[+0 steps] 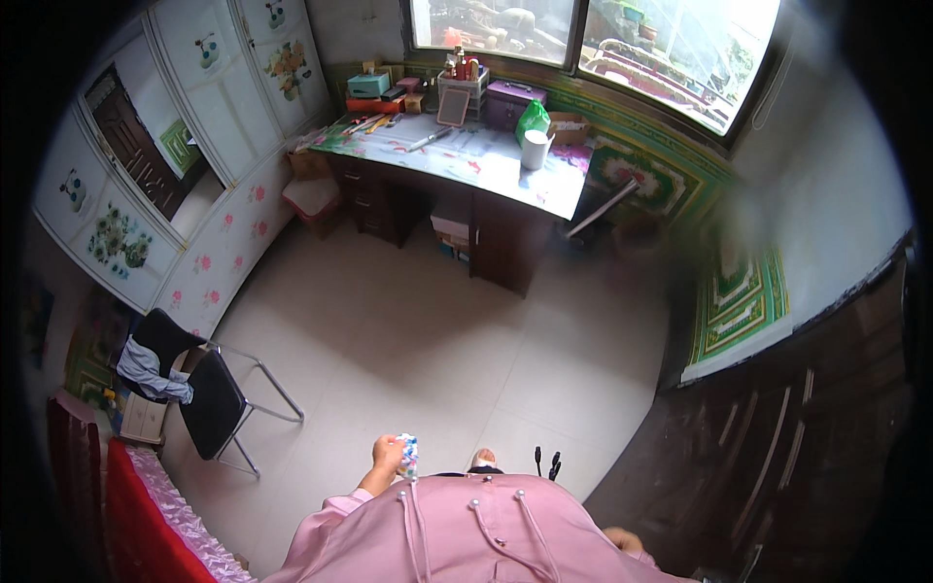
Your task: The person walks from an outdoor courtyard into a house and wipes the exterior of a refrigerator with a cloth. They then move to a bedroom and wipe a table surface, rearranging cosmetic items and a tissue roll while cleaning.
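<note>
My left hand (pixel 385 455) grips a small flat object with a blue, white and multicoloured pattern (pixel 408 455), held in front of my pink jacket (pixel 452 525). What exactly it is cannot be told. Low on the right, my right hand (pixel 625 540) shows only in part beside the jacket, near the dark wooden door (pixel 736 452); its fingers are hidden. Several black cable ends (pixel 547 463) stick out past the jacket's front edge. One foot in a light shoe (pixel 483 458) shows on the tiled floor (pixel 408 306).
Under the window, a dark wooden desk (pixel 452 164) bears a white cylinder (pixel 535 150), a green bag (pixel 533 122), a purple case (pixel 512 105) and a small mirror (pixel 453 107). A black folding chair (pixel 213 393) with a cloth (pixel 149 370) stands left, near a red-edged bed (pixel 157 510) and floral wardrobe (pixel 211 240).
</note>
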The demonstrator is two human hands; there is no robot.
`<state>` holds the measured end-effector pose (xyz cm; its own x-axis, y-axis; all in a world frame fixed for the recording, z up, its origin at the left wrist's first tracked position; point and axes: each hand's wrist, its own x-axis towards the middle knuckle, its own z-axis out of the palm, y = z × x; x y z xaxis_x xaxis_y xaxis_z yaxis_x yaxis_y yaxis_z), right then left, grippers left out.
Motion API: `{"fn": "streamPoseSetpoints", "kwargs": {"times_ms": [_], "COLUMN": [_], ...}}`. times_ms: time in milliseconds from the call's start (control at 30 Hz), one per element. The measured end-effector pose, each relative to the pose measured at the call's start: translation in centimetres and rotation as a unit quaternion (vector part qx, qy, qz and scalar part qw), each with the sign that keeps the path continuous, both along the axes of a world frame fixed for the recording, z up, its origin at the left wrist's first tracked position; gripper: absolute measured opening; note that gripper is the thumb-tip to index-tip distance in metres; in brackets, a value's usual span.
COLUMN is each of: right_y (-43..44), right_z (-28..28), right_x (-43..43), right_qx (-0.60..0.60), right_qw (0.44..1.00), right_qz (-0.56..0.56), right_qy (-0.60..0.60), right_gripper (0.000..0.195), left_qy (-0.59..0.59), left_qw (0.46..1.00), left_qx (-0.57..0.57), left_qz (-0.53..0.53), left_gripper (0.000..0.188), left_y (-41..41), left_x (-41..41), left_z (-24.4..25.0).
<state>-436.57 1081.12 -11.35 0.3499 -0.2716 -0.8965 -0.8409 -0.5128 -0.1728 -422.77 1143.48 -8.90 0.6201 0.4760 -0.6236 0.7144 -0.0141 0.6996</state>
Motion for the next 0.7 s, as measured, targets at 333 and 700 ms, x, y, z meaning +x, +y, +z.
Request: {"fn": "streamPoseSetpoints", "kwargs": {"times_ms": [333, 700], "right_y": [10.1, 13.5], "right_z": [12.0, 8.3], "right_x": [36.6, 45.3], "right_qx": [0.092, 0.004], "right_qw": [0.971, 0.947], "right_qz": [-0.053, -0.193], "right_qy": [-0.216, -0.258], "right_gripper": [0.032, 0.030], "left_qy": [-0.117, -0.101], "left_qw": [0.971, 0.950], "left_qx": [-0.138, -0.294], "left_qz": [0.157, 0.024], "left_gripper": [0.022, 0.029], "left_y": [3.2, 8.8], "left_x": [15.9, 42.5], "left_z": [0.3, 3.2]}}
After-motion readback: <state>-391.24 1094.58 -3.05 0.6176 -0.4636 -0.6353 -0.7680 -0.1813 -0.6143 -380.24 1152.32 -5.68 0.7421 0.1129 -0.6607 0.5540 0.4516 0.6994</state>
